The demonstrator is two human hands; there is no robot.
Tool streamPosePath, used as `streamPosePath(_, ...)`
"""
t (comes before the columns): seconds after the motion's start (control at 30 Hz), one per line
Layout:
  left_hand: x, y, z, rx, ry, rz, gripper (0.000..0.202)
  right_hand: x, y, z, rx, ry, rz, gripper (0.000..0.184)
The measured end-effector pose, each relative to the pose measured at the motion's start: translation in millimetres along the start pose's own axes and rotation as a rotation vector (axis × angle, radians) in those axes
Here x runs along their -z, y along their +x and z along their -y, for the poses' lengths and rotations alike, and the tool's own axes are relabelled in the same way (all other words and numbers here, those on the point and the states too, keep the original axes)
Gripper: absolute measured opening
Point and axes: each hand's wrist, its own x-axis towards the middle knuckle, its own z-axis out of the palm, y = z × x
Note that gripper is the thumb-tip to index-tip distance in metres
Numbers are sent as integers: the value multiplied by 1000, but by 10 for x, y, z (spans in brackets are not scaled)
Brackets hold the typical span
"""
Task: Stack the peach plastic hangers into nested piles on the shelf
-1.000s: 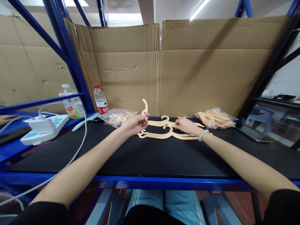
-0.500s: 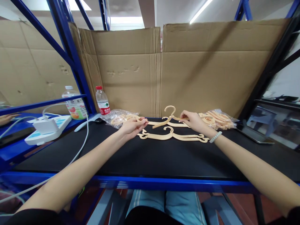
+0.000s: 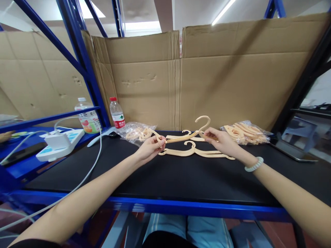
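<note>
A pale wooden-coloured hanger (image 3: 184, 136) is held up just above the black shelf top (image 3: 181, 175), hook upward. My left hand (image 3: 150, 148) pinches its left arm end, and my right hand (image 3: 219, 140) pinches it just right of the hook. Below it lie two more hangers (image 3: 196, 152) flat on the shelf. A clear bag of hanger parts (image 3: 136, 132) sits behind my left hand. Another bag of the same parts (image 3: 245, 132) lies behind my right hand.
Cardboard sheets (image 3: 181, 75) wall the back. Two drink bottles (image 3: 117, 113) stand at the back left by a blue upright. A white power strip with charger and cable (image 3: 58, 144) lies on the left shelf. A tablet-like device (image 3: 294, 151) lies at right.
The held hanger went from hook-end raised at the left to spread level between both hands, hook up near my right hand. My view has shifted a little to the right.
</note>
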Motion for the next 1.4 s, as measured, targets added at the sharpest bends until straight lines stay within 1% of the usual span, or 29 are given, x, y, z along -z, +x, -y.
streamPosePath(0.1,4,-7,-4,-3,27,26,21,32,3,22,0,0,-10,5)
streamPosePath(0.2,-7,-18,-17,32,-28,20,21,47,2,44,2,-2,-24,7)
streamPosePath(0.33,-21,-32,-36,98,-109,64,23,38,-4,45,34,-6,-14,9)
streamPosePath(0.47,-22,-34,-40,119,-154,77,22,29,-6,41,61,4,-1,13)
streamPosePath(0.57,-16,-31,-30,134,-155,69,21,28,-7,58,69,2,-4,11)
streamPosePath(0.63,-6,-30,-15,133,-151,77,24,24,-9,72,73,-14,-3,9)
streamPosePath(0.77,3,-37,27,96,-152,140,28,-5,-16,81,83,-29,-8,7)
streamPosePath(0.87,-13,-50,45,75,-145,142,28,-30,-24,88,83,-25,-23,8)
streamPosePath(1.03,-43,-57,50,2,-106,111,27,-64,-46,150,109,-29,-77,7)
streamPosePath(1.13,-49,-53,54,-36,-95,66,27,-98,-62,196,111,-38,-106,7)
streamPosePath(1.4,-78,-63,77,-99,-68,-197,23,-181,-99,318,93,-149,-186,10)
